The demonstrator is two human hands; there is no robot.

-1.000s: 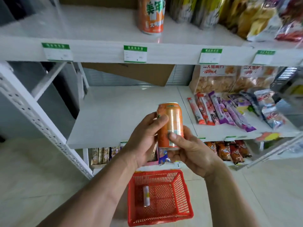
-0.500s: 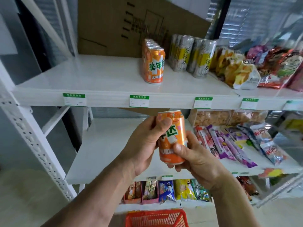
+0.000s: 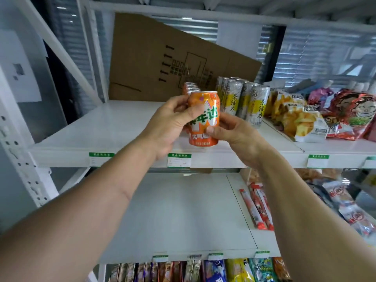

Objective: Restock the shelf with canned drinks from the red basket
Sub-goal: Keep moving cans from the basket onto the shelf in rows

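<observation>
A: Head view. Hands?
B: Two. Left hand [image 3: 168,123] and right hand [image 3: 234,131] both curl fingers and thumb round one orange can [image 3: 204,121], upright, at the front edge of the shelf [image 3: 114,127].
A: Cans already on it?
B: Orange row [image 3: 190,89] behind the held can, count unclear. Silver-yellow cans [image 3: 247,100] just right, about five visible.
A: Other stock?
B: Snack bags [image 3: 303,121] further right; cardboard sheet [image 3: 162,58] leaning behind.

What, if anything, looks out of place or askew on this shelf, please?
A flattened brown cardboard sheet leans tilted behind the row of orange cans on the white upper shelf; it is packaging, not stock. The drinks stand upright, nothing spilled.
</observation>
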